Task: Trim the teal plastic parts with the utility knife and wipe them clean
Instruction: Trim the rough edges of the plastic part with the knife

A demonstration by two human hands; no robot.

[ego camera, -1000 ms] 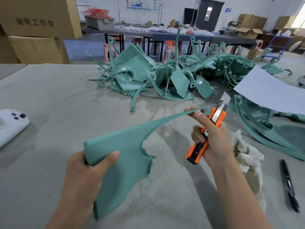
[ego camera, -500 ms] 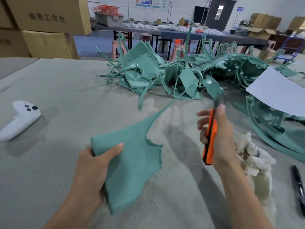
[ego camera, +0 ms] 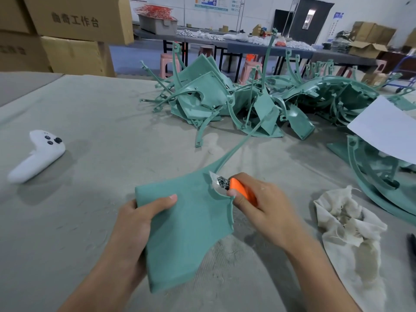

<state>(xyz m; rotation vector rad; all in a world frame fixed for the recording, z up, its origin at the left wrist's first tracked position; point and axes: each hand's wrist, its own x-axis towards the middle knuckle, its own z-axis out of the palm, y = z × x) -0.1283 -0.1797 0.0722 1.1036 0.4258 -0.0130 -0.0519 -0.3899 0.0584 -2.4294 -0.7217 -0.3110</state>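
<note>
A flat teal plastic part [ego camera: 186, 230] with a long thin arm reaching up and right is held over the grey table. My left hand [ego camera: 135, 226] grips its left edge, thumb on top. My right hand [ego camera: 263, 210] grips the orange utility knife [ego camera: 242, 190]. The knife's blade rests at the notch in the part's right edge. A crumpled white rag [ego camera: 351, 230] lies to the right of my right hand.
A heap of teal parts [ego camera: 247, 102] fills the far middle and right of the table [ego camera: 94, 122], with a white sheet [ego camera: 387, 129] on some. A white controller [ego camera: 37, 155] lies at the left. A black pen [ego camera: 412, 248] sits at the right edge. Cardboard boxes [ego camera: 74, 30] stand back left.
My right hand brought the knife down from the tip of the thin arm to the notch in the part's right edge. My left hand kept its grip on the part.
</note>
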